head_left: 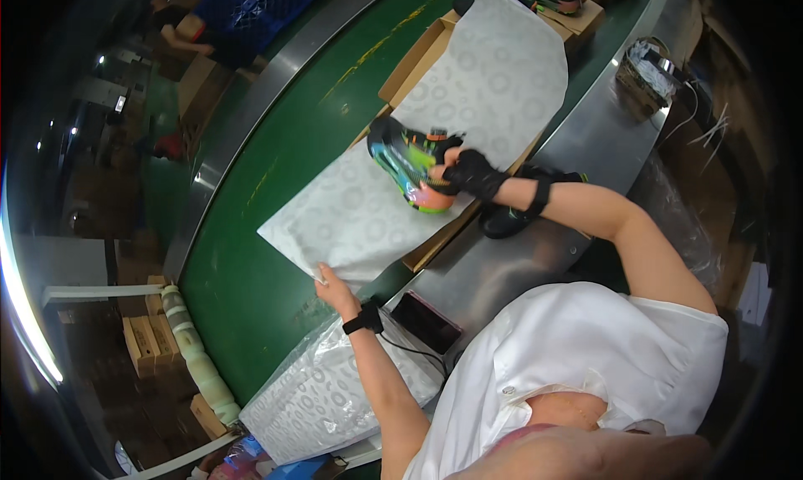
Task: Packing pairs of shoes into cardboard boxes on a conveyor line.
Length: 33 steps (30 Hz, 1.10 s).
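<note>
A multicoloured sneaker (pixel 408 160) lies over a large sheet of white patterned wrapping paper (pixel 435 137) spread across an open cardboard shoe box (pixel 418 58) on the green conveyor belt (pixel 251 254). My right hand (pixel 468 172), in a black fingerless glove, grips the sneaker at its heel end. My left hand (pixel 335 292), with a black wrist strap, pinches the near corner of the paper sheet. A second dark shoe (pixel 510 217) rests on the steel ledge under my right forearm.
A stack of the same patterned paper (pixel 322 400) lies near my left elbow, a dark phone (pixel 427 321) with a cable beside it. More boxes with shoes (pixel 569 7) sit further along the belt. A small basket (pixel 644 74) stands on the steel ledge (pixel 585 129).
</note>
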Available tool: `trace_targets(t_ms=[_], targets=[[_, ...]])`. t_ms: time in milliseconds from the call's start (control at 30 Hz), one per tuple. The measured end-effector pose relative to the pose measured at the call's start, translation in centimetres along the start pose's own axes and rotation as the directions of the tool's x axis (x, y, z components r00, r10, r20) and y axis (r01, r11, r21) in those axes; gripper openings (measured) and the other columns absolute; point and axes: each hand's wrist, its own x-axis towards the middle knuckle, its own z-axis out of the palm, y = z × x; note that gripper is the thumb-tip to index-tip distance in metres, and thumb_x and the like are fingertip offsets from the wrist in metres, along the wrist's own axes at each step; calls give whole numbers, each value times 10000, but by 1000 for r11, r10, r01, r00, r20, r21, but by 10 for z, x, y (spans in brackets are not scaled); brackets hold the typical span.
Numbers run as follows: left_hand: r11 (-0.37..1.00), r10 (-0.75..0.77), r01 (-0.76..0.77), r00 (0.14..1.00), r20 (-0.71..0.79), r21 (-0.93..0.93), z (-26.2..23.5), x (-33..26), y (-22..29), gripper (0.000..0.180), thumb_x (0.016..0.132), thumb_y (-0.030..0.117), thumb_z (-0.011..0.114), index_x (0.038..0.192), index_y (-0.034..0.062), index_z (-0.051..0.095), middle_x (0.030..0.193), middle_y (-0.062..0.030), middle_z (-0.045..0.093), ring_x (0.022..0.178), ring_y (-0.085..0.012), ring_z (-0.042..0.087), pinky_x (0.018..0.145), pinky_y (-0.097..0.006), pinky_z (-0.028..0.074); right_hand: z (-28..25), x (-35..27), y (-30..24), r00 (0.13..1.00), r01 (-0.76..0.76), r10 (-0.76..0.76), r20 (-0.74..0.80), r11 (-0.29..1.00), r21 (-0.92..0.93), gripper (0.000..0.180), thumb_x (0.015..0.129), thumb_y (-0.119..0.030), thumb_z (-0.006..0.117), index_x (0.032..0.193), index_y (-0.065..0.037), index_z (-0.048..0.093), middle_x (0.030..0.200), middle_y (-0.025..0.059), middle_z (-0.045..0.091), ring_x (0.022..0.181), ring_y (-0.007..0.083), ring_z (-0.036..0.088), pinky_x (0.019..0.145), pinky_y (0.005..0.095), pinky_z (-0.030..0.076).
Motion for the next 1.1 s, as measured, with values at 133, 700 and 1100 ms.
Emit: trace_targets(t_ms=[133, 700, 1100], targets=[[977, 154, -130, 979, 133, -171, 19, -30, 52, 244, 831, 194, 491, 911, -36, 513, 829, -56, 546, 713, -109, 493, 631, -248, 406, 71, -7, 32, 994, -71, 81, 79, 990, -123, 331, 632, -385, 581, 613, -60, 522, 583, 138, 501, 574, 268, 511, 550, 366, 403], [36, -154, -870, 481, 863, 491, 135, -15, -16, 635, 719, 567, 437, 1168, 119, 458, 1313, -202, 241, 1228, -363, 175, 935, -596, 78, -131, 48, 70, 995, -29, -36, -89, 772, -635, 423, 717, -215, 561, 1084, -30, 462, 1074, 197, 467, 956, 302, 493, 819, 350, 398], [556, 372, -823, 121, 920, -117, 167, -169, 57, 557, 620, 294, 708, 1041, -1, 491, 915, -161, 526, 806, -292, 525, 656, -323, 415, -433, -13, 180, 431, -418, -185, -883, 826, -377, 205, 736, -205, 478, 832, -72, 601, 844, 132, 596, 809, 283, 566, 709, 352, 435]])
